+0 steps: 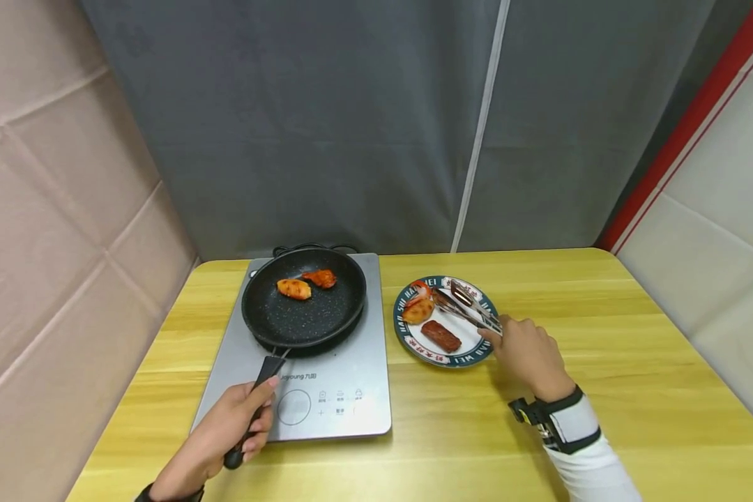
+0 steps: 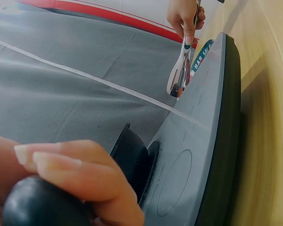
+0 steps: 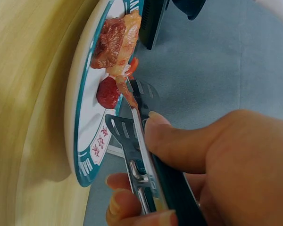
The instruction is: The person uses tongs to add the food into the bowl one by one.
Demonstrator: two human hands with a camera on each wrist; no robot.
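Observation:
My left hand (image 1: 231, 427) grips the black handle of a frying pan (image 1: 307, 323). The pan is on a silver induction cooker (image 1: 362, 390). In it lie a golden-brown piece of food (image 1: 293, 288) and a redder piece (image 1: 321, 278). On the right, my right hand (image 1: 533, 354) holds metal food tongs (image 1: 470, 305) over a round plate (image 1: 422, 351) with a green patterned rim. Their slotted tips are spread beside a dark red piece (image 3: 108, 92). A brown slab of meat (image 1: 441, 336) and a browned piece (image 1: 417, 311) also lie on the plate.
The yellow wooden table (image 1: 452, 439) extends in front of the cooker and plate. Behind it hangs a grey curtain (image 1: 326, 139), with a black cable (image 1: 314, 246) along its foot. Pale walls stand at both sides.

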